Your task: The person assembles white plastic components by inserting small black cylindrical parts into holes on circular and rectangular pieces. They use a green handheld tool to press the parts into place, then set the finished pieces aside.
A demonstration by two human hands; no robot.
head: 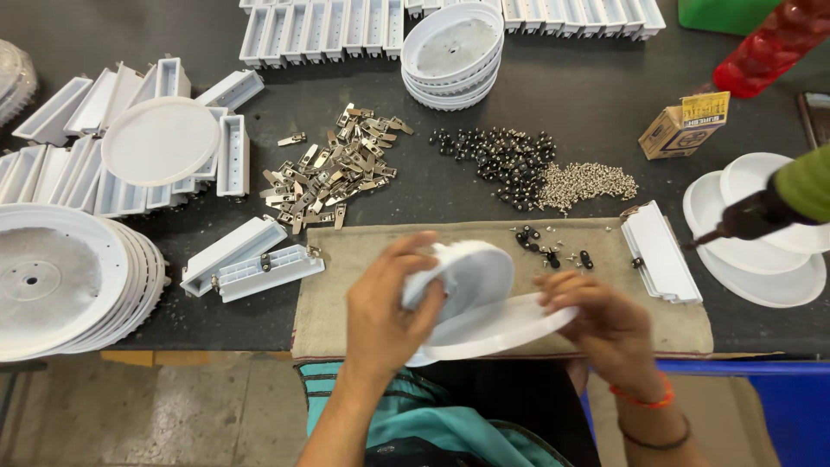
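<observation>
My left hand [385,307] grips a white round plastic housing [467,277], tilted on edge over the beige cloth mat [346,285]. My right hand [596,320] holds a flat white round disc [497,329] by its right rim, just under the housing and touching it. Both hands hover at the near edge of the dark table [588,95]. A few small black parts [549,246] lie on the mat behind the hands.
White rectangular boxes [251,264] lie left of the mat. Stacked round plates [60,285] sit far left, metal clips [333,169], black knobs [497,156] and screws [588,182] mid-table. A hanging screwdriver [752,216], white covers [761,251] and a cardboard box [683,125] are on the right.
</observation>
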